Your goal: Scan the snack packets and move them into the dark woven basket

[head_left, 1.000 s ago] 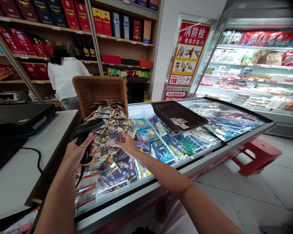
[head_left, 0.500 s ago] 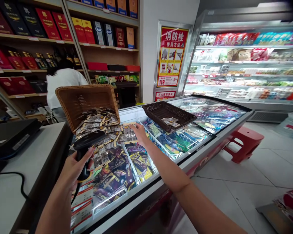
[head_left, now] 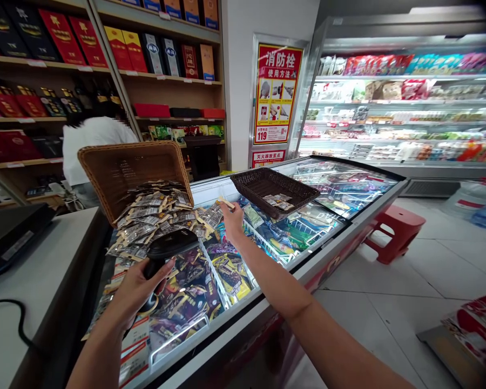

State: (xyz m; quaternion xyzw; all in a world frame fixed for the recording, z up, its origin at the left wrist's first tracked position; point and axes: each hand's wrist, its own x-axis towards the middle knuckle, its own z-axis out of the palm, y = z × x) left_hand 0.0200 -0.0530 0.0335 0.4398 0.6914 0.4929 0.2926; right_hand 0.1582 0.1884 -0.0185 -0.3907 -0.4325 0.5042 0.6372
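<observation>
My left hand is wrapped round the handle of a black barcode scanner, its head pointing right over the freezer's glass top. My right hand pinches a small clear snack packet with tan edges, at the right end of the spread packets. Many such small packets spill in a heap from a tipped brown wicker basket. Right of my right hand, a dark brown woven tray rests on the freezer with several packets in it.
Under the glass of the chest freezer lie wrapped ice creams. A grey counter stands at the left. A person in a white top is behind the basket. On the floor at right are a red stool and water bottles.
The scanner in my left hand has moved right and slightly down. My right hand has raised a packet from the spread. The whole view has shifted slightly.
</observation>
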